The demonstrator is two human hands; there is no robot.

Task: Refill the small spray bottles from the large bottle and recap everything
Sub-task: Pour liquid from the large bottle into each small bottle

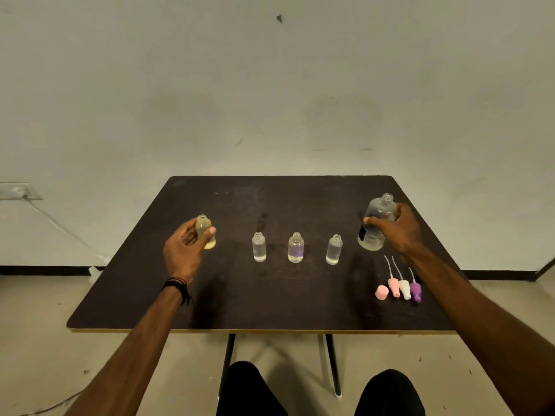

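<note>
The left hand (183, 250) grips an uncapped yellow bottle (205, 232), left of the purple-label bottle (295, 247). Two clear open bottles (259, 247) (334, 249) flank that landmark. Far right of it, the right hand (398, 231) grasps the clear, capless large bottle (377, 222), tilted; four spray caps (398, 288) lie nearer.

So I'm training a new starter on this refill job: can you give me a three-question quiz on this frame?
1. True or false: the large bottle has its cap on.
2. How many small bottles stand unheld on the table?
3. What does the left hand hold? A) a pink cap B) the yellow bottle C) nothing

Key:
1. False; its neck is open, in the right hand.
2. Three, all uncapped: left, middle, right.
3. B.
</note>
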